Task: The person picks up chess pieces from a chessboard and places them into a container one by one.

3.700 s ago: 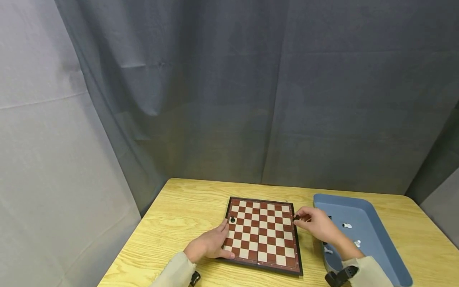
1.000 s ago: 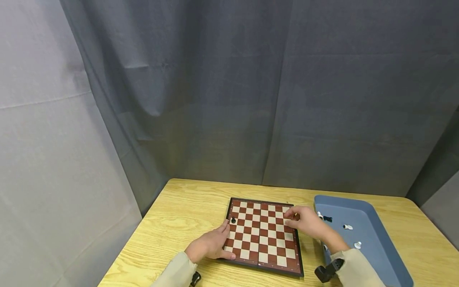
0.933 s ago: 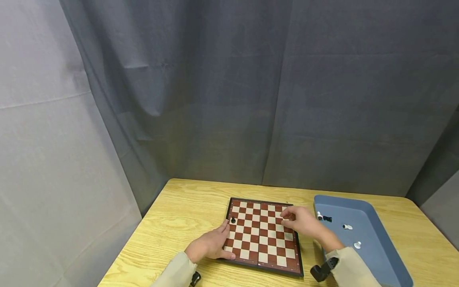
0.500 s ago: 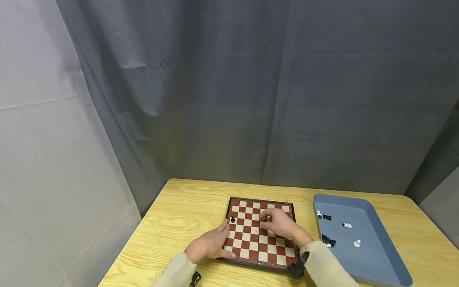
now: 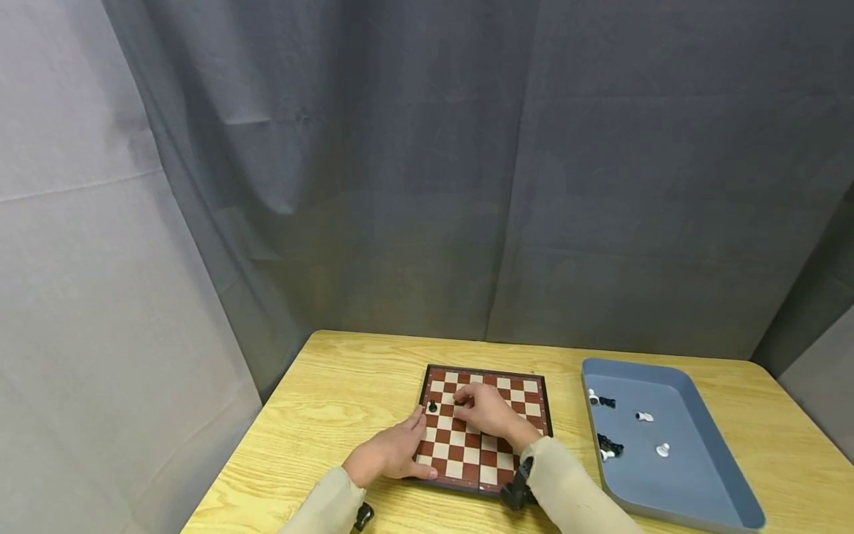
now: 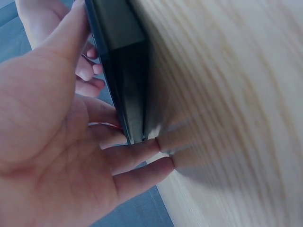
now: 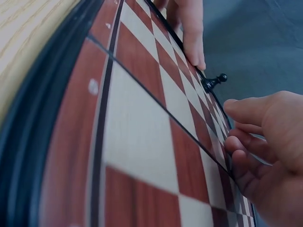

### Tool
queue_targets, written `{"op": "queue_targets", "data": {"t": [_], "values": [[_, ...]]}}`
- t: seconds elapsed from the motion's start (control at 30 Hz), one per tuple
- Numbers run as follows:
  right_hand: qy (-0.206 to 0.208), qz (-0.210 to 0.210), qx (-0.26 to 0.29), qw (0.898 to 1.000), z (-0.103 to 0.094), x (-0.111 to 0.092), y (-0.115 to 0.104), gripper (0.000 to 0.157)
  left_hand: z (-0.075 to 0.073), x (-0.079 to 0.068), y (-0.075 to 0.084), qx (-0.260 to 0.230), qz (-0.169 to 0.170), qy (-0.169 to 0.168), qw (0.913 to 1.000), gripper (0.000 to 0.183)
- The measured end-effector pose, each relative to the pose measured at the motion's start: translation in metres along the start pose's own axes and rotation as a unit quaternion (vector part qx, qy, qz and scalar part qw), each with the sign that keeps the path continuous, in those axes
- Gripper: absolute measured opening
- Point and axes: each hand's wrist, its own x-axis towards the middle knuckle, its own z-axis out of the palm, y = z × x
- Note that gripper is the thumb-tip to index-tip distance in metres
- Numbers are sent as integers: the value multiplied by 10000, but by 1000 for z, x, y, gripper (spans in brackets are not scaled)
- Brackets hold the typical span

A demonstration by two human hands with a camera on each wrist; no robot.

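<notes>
A folding chessboard (image 5: 455, 451) with red-brown and cream squares lies on the table. Near its left edge stands a black pawn (image 5: 433, 406), also visible in the right wrist view (image 7: 211, 83). My left hand (image 5: 394, 450) rests along the board's left side, fingers extended against the dark edge (image 6: 124, 71) and thumb at the near left corner. Over the left half of the board, right of the pawn, my right hand (image 5: 491, 412) pinches a small black chess piece (image 5: 458, 403) in its fingertips; that piece is mostly hidden.
A blue tray (image 5: 707, 493) sits right of the board. Inside are black pieces (image 5: 610, 445) along its left wall, a white piece (image 5: 643, 417) and a white pawn (image 5: 663, 449). Grey curtain (image 5: 427, 185) hangs behind the wooden table (image 5: 360, 363).
My right hand has carried the small black piece leftward from the board's right edge across to its left half. The left hand and the standing pawn have stayed put.
</notes>
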Motion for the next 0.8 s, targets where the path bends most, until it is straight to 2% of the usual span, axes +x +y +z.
{"op": "queue_targets", "data": {"t": [0.8], "values": [[-334, -473, -501, 9971, 22, 21, -12, 26, -3, 0, 1, 167, 45, -66, 9998, 102]]}}
